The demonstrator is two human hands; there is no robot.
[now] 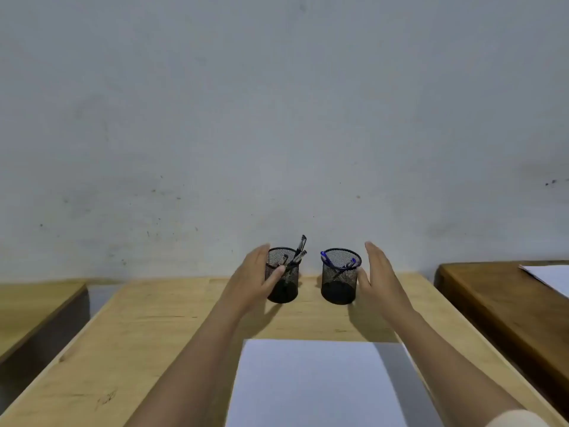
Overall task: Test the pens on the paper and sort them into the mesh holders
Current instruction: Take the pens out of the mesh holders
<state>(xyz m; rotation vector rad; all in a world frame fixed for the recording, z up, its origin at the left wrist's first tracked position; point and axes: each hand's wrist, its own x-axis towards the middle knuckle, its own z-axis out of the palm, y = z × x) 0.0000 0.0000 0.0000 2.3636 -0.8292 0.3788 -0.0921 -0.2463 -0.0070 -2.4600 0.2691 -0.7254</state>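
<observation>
At 12 o'clock on the tabletop (154,334), left grip (252,282) wraps the left mesh holder (288,283), right grip (381,278) flat and open beside the right mesh holder (338,282). Light stiff wire, probably tippy, so grab mid-wall.

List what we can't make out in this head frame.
Head view only:
1. Pens in the left holder: count unclear; small, overlapping, partly behind mesh and thumb.
2. Blue pens in the right holder: lower ends hidden by mesh.
3. Paper: near edge cut off by the frame; forearms cover its sides.
4. Left hand: grip or mere touch on the holder unclear.
</observation>
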